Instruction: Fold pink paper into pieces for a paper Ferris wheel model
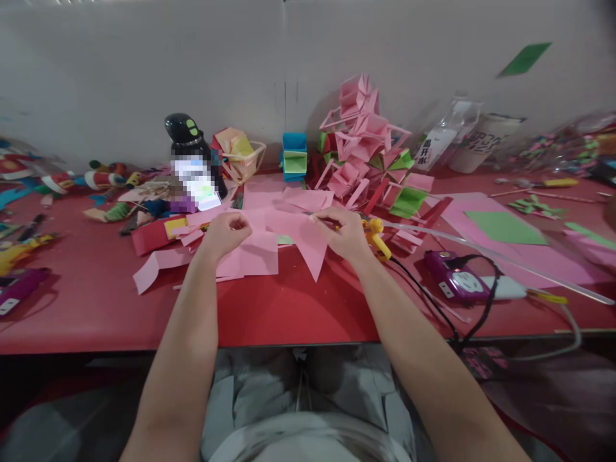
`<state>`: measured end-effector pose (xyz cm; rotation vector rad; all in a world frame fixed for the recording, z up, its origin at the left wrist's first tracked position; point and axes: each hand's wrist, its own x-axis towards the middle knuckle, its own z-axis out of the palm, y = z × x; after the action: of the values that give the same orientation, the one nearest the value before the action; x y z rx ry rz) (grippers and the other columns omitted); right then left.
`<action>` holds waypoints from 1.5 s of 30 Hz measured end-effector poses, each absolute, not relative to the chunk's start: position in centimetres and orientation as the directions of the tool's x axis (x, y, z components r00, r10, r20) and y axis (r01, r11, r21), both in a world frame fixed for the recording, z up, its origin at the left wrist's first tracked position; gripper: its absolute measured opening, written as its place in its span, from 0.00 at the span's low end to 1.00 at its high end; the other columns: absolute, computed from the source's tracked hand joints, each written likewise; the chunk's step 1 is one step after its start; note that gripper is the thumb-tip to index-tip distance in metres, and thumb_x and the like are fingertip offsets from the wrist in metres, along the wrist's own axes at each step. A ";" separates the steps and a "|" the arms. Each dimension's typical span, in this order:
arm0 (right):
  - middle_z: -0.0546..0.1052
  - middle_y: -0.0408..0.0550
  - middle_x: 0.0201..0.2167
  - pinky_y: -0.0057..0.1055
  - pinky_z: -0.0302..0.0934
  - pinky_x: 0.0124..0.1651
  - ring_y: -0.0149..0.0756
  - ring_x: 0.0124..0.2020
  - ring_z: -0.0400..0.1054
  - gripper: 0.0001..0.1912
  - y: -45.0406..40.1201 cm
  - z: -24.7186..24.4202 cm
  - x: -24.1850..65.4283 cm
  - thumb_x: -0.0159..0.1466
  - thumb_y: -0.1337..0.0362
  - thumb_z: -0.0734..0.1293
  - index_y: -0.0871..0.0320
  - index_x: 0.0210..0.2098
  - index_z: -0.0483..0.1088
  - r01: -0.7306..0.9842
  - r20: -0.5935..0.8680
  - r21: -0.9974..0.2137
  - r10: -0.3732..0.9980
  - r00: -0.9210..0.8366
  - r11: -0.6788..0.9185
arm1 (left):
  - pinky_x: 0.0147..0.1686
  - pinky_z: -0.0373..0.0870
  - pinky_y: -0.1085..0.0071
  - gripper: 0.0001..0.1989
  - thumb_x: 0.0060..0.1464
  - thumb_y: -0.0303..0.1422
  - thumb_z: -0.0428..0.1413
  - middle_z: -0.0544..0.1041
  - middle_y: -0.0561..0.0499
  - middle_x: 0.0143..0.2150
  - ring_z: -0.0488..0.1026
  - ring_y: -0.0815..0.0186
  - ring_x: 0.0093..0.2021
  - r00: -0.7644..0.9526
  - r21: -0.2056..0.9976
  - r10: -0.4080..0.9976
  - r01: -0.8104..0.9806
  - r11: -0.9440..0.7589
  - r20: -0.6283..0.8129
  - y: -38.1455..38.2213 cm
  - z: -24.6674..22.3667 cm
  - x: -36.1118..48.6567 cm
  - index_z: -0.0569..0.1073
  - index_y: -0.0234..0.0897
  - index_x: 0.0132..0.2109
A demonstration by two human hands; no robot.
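Observation:
My right hand [341, 232] pinches a sheet of pink paper [312, 247] near its upper edge; a pointed corner hangs toward me. To its left, my left hand [226, 234] is closed, thumb against curled fingers, just above more pink paper [260, 255]. What its fingertips hold, if anything, I cannot make out. A small piece of light green paper [285, 239] shows between the sheets. Just right of my right hand lies a yellow glue gun [380, 240], partly hidden, with a black cord.
Folded pink paper shapes [359, 128] are stacked against the wall, beside a blue and green paper piece [294, 157]. A phone [199, 183] leans at back left. At right are a purple power box [455, 279], a clear glue stick [505, 255] and green paper [505, 228].

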<state>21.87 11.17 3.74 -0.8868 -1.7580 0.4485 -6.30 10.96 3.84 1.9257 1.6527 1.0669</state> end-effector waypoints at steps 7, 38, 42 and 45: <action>0.80 0.45 0.27 0.32 0.65 0.35 0.34 0.29 0.72 0.07 11.0 3.9 21.2 0.59 0.61 0.69 0.57 0.28 0.77 0.276 0.570 -0.770 0.814 -0.108 0.576 | 0.41 0.71 0.67 0.14 0.55 0.44 0.58 0.78 0.48 0.40 0.75 0.62 0.40 0.038 0.944 0.966 0.203 -0.260 0.257 11.1 3.6 -3.5 0.77 0.37 0.41; 0.68 0.41 0.19 0.30 0.54 0.28 0.29 0.23 0.59 0.08 11.8 3.5 21.8 0.54 0.61 0.66 0.58 0.21 0.69 0.281 0.256 -0.882 0.885 -0.388 0.378 | 0.38 0.73 0.66 0.12 0.48 0.40 0.63 0.82 0.48 0.34 0.77 0.61 0.36 -0.180 0.898 0.910 0.317 -0.305 0.373 11.7 3.3 -4.5 0.80 0.36 0.35; 0.74 0.44 0.23 0.31 0.61 0.32 0.32 0.26 0.65 0.07 12.3 3.3 22.3 0.55 0.61 0.67 0.58 0.25 0.72 0.223 0.291 -0.905 0.909 -0.298 0.362 | 0.36 0.73 0.69 0.12 0.47 0.40 0.64 0.80 0.50 0.32 0.75 0.65 0.32 -0.330 0.917 0.865 0.259 -0.302 0.378 12.4 2.9 -6.5 0.81 0.37 0.37; 0.80 0.49 0.36 0.33 0.67 0.40 0.36 0.36 0.72 0.13 12.4 2.8 21.5 0.57 0.58 0.70 0.57 0.38 0.75 0.136 0.337 -0.917 0.910 -0.241 0.375 | 0.37 0.73 0.68 0.14 0.48 0.41 0.63 0.80 0.49 0.33 0.76 0.64 0.33 -0.261 0.910 0.885 0.270 -0.316 0.385 12.5 2.6 -6.0 0.80 0.36 0.38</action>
<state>21.46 12.35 2.80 -0.9434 -1.6509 0.9849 -6.04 12.50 2.57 1.4921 1.4223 1.6157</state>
